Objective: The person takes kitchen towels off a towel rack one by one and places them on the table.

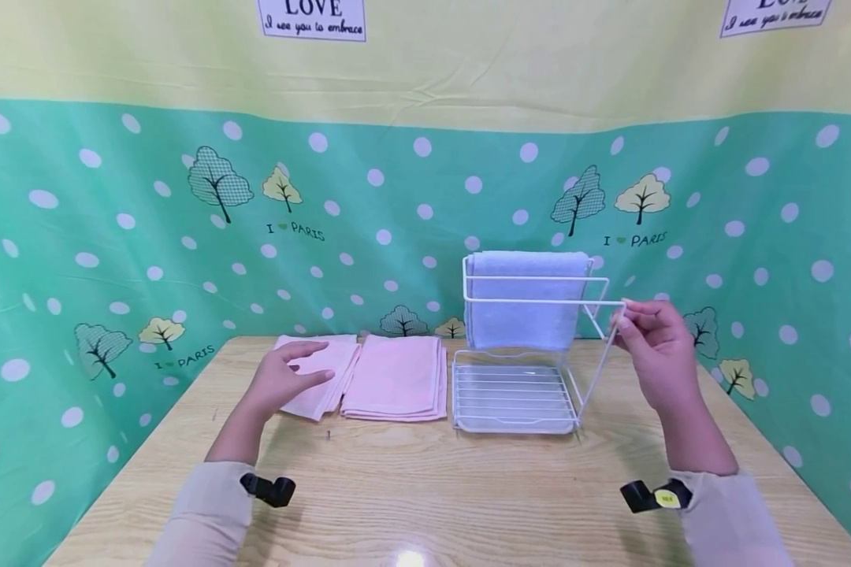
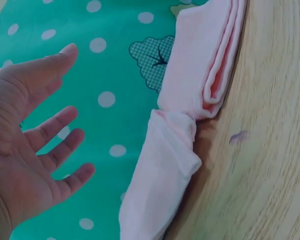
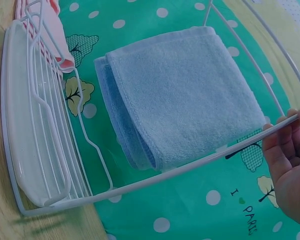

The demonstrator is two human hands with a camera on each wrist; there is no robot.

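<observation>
One folded blue towel [image 1: 525,327] already hangs on the white wire rack [image 3: 162,177] the right hand [image 1: 655,354] pinches. Two folded pink cloths [image 1: 395,376] apparently remain, lying beside it near the empty left hand [image 1: 280,380], fingers apart.

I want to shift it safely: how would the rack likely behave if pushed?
The rack looks light for its size, being mostly thin wire and gaps. It seems fairly stiff: no obvious sag shows where the right hand grips it. Pushed near the top, it might tip, since the blue towel hangs in its upper part.
</observation>
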